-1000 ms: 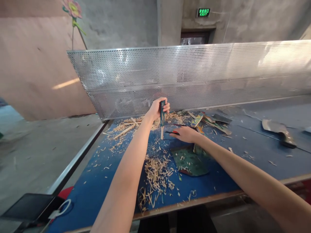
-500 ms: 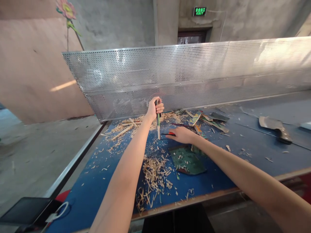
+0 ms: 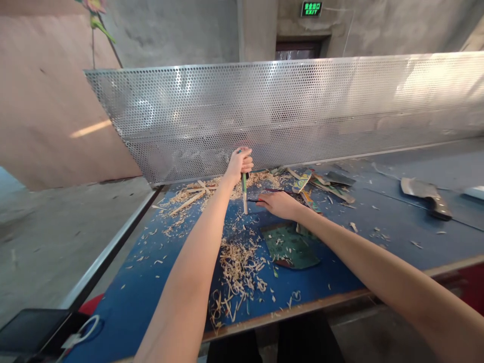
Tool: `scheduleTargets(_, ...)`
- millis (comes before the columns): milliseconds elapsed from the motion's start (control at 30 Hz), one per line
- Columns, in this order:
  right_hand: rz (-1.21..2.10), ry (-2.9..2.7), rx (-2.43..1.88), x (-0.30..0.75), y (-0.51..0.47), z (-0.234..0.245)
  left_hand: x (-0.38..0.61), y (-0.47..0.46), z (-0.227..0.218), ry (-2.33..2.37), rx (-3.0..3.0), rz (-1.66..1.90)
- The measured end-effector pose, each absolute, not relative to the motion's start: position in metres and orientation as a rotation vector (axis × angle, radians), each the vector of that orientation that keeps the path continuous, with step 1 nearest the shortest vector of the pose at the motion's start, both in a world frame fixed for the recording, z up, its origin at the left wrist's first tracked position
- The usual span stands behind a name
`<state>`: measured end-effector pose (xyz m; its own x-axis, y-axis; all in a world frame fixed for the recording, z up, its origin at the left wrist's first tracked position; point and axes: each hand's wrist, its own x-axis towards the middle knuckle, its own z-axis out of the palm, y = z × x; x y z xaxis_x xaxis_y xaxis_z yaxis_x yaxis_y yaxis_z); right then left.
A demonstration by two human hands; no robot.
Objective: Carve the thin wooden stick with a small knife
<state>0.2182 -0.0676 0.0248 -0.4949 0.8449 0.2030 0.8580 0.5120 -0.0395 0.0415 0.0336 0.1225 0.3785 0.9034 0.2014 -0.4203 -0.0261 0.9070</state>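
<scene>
My left hand (image 3: 241, 164) is closed around the upper part of a bamboo strip (image 3: 245, 195) held nearly upright over the blue table (image 3: 162, 282). The strip is green higher up, while its lower end is bare and pale. My right hand (image 3: 280, 204) grips a small knife (image 3: 256, 201) with an orange-red handle; most of the handle is hidden by the fingers. The knife's thin dark blade points left and reaches the pale lower end of the strip. Curled shavings (image 3: 240, 264) lie in a heap below both hands.
A green curved sheet (image 3: 293, 246) lies under my right forearm. Painted scraps (image 3: 302, 182) and dark pieces are behind it. A curved dark-tipped piece (image 3: 425, 194) rests at right. A perforated metal screen (image 3: 227, 116) borders the back; a black device (image 3: 36, 330) is at lower left.
The knife blade has moved left and slightly up, from beside the strip to meeting it. My left hand still holds the strip. The whole view has shifted a little.
</scene>
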Motion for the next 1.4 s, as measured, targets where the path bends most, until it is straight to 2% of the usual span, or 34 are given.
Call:
scheduleTargets(400, -0.236, -2.422, -1.527, 0.209, -0.067, 0.026, 0.055, 0.022, 0.122, 0.467, 1.238, 1.011)
scheduleTargets(1400, -0.011, -2.624, -1.645, 0.186, -0.082, 0.039, 0.025, 0.035, 0.124, 0.58, 1.081, 1.182)
